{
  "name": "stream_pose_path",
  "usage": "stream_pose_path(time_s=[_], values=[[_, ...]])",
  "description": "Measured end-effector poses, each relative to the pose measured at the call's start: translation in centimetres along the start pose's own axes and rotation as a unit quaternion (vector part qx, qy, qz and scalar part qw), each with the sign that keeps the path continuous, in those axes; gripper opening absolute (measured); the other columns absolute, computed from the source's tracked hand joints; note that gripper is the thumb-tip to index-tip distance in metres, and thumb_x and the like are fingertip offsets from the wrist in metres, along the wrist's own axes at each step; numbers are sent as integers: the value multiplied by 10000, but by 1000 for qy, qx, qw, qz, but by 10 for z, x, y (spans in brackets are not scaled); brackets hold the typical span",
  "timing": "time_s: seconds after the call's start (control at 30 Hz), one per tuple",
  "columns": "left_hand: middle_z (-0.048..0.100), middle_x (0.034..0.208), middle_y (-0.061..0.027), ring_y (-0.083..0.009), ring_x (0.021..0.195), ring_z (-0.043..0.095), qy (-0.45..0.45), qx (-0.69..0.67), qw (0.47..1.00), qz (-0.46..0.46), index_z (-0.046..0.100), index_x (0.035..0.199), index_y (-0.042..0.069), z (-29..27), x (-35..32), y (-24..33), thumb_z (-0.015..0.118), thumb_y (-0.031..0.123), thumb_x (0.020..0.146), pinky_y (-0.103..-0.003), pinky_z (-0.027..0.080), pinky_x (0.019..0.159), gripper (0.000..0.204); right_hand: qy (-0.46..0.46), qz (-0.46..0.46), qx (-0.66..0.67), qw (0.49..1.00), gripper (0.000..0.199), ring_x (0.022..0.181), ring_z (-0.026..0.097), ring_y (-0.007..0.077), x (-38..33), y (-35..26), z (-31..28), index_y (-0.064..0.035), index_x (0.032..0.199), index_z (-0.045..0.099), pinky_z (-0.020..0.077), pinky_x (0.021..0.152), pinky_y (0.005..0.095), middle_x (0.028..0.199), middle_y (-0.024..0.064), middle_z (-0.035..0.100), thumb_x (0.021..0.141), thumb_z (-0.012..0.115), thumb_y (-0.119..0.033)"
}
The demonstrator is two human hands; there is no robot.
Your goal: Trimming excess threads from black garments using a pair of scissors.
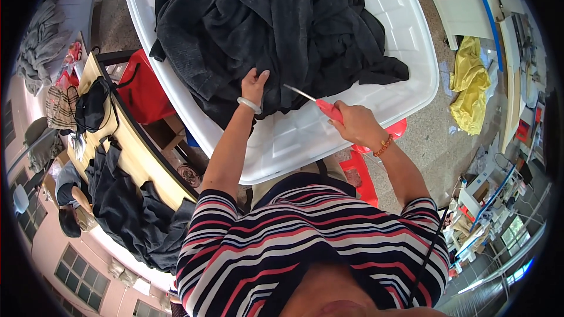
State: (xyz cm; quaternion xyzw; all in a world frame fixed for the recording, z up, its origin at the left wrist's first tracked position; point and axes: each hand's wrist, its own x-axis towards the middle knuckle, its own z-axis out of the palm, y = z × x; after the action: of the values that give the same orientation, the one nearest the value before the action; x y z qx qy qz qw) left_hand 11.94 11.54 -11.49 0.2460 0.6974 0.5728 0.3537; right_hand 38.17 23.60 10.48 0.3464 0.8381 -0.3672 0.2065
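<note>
A large heap of black cloth (294, 23) lies crumpled in a white plastic tub (282, 147) in front of me. At the near edge of the heap, my left hand (253, 87) is closed on a fold of the cloth, its thumb and forefinger tips showing. To its right, my right hand (356, 124) grips a tool with a red handle (329, 108) and a thin metal shaft. The shaft points up and left toward the cloth, its tip a little right of my left hand. I cannot make out the tip's exact shape.
A wooden table (132, 147) with dark garments (132, 208) stands at the left, a red bag (144, 89) between it and the tub. A red stool (365, 179) is under the tub's near right side. Yellow sheeting (470, 91) lies at the right. Another person (71, 194) is far left.
</note>
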Motion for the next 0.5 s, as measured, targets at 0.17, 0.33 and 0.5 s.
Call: stream_pose_path(time_s=[0.17,0.33,0.5], values=[[664,880,14,-61,755,620,-119,-249,913,-301,624,1014,59,-22,-37,47,654,122,937,-218,513,689,104,-49,-61,-17,997,311,799,657,405,-1,-3,1,-19,1047,562,506,728,502,812,194,674,889,625,-280],[671,942,-15,-85,824,636,-172,-212,928,-253,622,1048,30,-16,-86,51,658,83,933,-236,526,754,132,14,-17,-53,998,282,776,660,403,21,-8,-24,-14,992,547,514,689,505,792,191,673,897,619,-270],[657,910,-4,-76,813,621,-130,-262,924,-246,608,1045,18,-3,-107,58,674,56,917,-232,521,748,149,2,-18,-69,997,263,783,666,395,24,-23,-32,-4,981,545,519,692,499,792,198,673,903,611,-246]])
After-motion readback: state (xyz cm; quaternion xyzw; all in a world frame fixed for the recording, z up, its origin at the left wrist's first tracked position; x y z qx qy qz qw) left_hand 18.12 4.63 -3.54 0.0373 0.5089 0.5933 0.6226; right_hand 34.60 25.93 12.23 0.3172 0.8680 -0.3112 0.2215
